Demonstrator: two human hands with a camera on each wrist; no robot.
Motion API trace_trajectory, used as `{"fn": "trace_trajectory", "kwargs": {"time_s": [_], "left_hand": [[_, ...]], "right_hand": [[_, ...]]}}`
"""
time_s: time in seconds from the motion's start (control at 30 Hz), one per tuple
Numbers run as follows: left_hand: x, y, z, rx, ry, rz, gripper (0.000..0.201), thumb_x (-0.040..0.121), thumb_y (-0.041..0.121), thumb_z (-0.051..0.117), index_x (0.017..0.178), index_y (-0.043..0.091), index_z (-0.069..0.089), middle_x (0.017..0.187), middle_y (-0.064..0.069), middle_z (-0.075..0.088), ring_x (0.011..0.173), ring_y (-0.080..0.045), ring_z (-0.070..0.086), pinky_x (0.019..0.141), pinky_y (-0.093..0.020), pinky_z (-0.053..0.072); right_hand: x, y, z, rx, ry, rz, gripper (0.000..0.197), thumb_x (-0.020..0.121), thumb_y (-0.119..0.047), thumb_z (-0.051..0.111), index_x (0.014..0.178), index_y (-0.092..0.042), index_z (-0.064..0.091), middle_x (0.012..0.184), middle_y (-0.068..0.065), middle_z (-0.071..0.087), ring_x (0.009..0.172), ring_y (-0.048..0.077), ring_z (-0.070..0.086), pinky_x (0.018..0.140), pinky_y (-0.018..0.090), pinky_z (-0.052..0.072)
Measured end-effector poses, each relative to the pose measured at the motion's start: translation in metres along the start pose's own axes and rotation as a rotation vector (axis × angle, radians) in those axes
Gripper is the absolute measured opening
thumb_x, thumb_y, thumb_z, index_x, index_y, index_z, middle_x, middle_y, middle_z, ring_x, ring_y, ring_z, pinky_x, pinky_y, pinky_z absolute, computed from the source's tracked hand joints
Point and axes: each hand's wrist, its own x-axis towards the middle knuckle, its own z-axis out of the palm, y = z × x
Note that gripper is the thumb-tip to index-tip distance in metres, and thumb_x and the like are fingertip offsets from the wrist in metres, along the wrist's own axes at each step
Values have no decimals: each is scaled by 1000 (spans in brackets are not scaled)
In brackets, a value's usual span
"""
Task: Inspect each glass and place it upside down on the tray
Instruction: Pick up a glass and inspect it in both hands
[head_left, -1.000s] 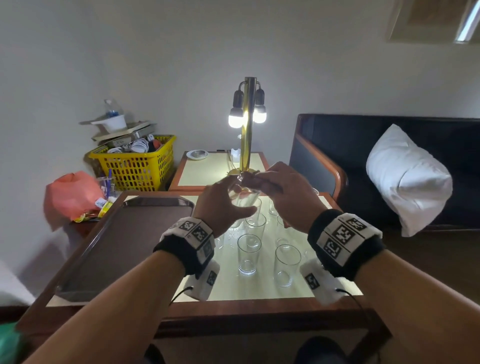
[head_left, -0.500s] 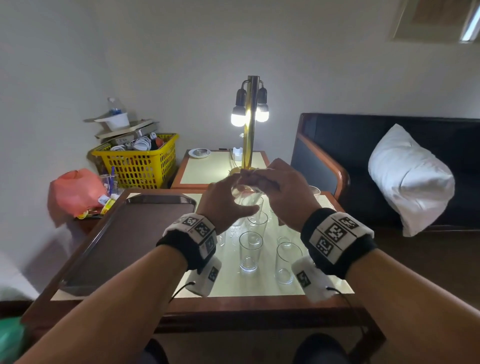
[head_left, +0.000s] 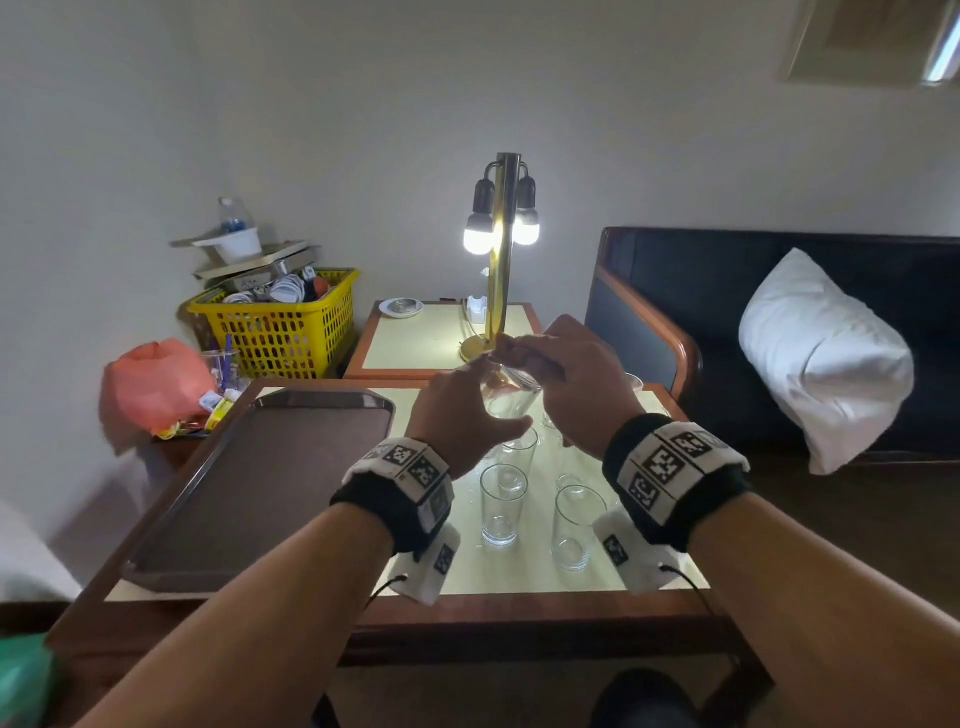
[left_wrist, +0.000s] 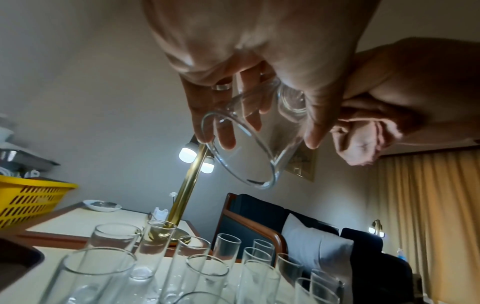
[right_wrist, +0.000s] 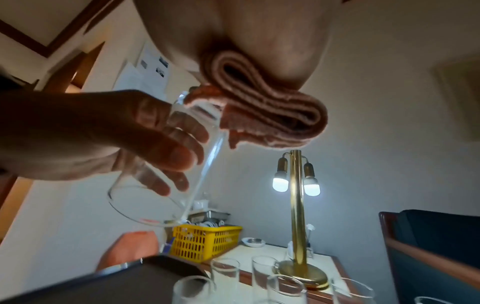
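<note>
So compared with a second ago, not much has changed really. Both hands are still up in front of the lamp (head_left: 497, 260) with the same glass (left_wrist: 249, 133) held above the tabletop (head_left: 519, 577). The view has tipped a little, so the hands sit a touch higher against the lamp base, but the grip looks the same.

The left hand (head_left: 457, 415) is wrapped around the glass, fingers on one side and thumb on the other, and the glass is tilted with its open mouth pointing down and towards the person. The right hand (head_left: 576, 384) is closed around a folded pinkish cloth (right_wrist: 267, 115), which is pressed against the base end of the glass. You can see the fold of the cloth best from the right wrist view.

The rest of the glasses (head_left: 503, 504) still stand upright in a bunch on the tabletop right under the hands, same spots as before as far as I can tell. The brown tray (head_left: 260, 493) lies to the left of them with no glass on it, same as in the earlier frames.

Background stuff: yellow basket (head_left: 283, 327) by the wall, white pillow (head_left: 821, 358) on the dark sofa at the right.
</note>
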Motion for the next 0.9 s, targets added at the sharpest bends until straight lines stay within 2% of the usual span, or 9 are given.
{"fn": "trace_trajectory", "kwargs": {"time_s": [0.07,0.2,0.33,0.47,0.53,0.6,0.67,0.8,0.9], "left_hand": [[2,-7,-4,14,1,8,71,76,44,89,135,17,61,117,-1,74,98,-21,71,86,-37,59],[-3,-6,2,57,-26,42,75,76,44,89,139,16,59,119,-1,74,94,-17,68,83,-28,54],[2,-6,3,89,-30,58,73,77,44,88,138,16,58,120,-2,74,101,-21,70,89,-34,57],[-5,-3,9,69,-33,70,74,76,43,89,138,17,60,120,-2,74,97,-22,70,84,-34,57],[-4,0,14,50,-23,69,70,76,44,89,134,16,62,118,-1,74,93,-18,68,82,-30,55],[0,-5,12,31,-11,51,68,75,44,89,132,17,63,114,0,75,93,-17,69,86,-35,58],[0,-12,8,32,9,51,71,75,45,89,135,20,61,115,0,76,97,-21,71,87,-42,60],[-5,-3,12,37,21,65,71,75,45,89,136,21,61,119,-1,74,100,-22,71,87,-36,56],[1,-9,7,25,45,49,70,76,44,88,136,23,59,117,0,75,101,-24,71,88,-42,58]], "right_hand": [[-4,2,-3,40,-55,-16,22,102,-13,59,115,-18,76,86,-14,52,87,-9,52,77,3,40],[-2,9,-8,-42,-87,59,23,102,-14,58,116,-17,76,87,-11,53,84,3,54,72,8,39],[-10,4,-5,37,-61,23,23,102,-13,59,115,-20,76,89,-11,55,89,-4,54,78,3,41],[-12,15,-8,-14,-44,93,22,102,-17,59,116,-20,76,92,-8,59,87,3,58,76,16,50],[-12,9,-1,0,25,88,23,103,-18,58,117,-16,76,91,-10,55,89,-3,55,78,8,47],[-17,3,3,37,34,11,23,102,-14,58,116,-14,76,91,-12,53,93,-12,52,80,1,40],[-22,7,0,56,2,-12,24,101,-11,58,116,-14,77,91,-14,53,93,-12,52,80,1,39],[-15,10,2,-8,63,59,23,103,-17,58,117,-14,76,89,-18,48,89,-16,50,75,-1,38],[-18,4,3,34,44,-24,24,102,-13,58,119,-16,75,87,-16,48,89,-12,51,78,1,38]]}}
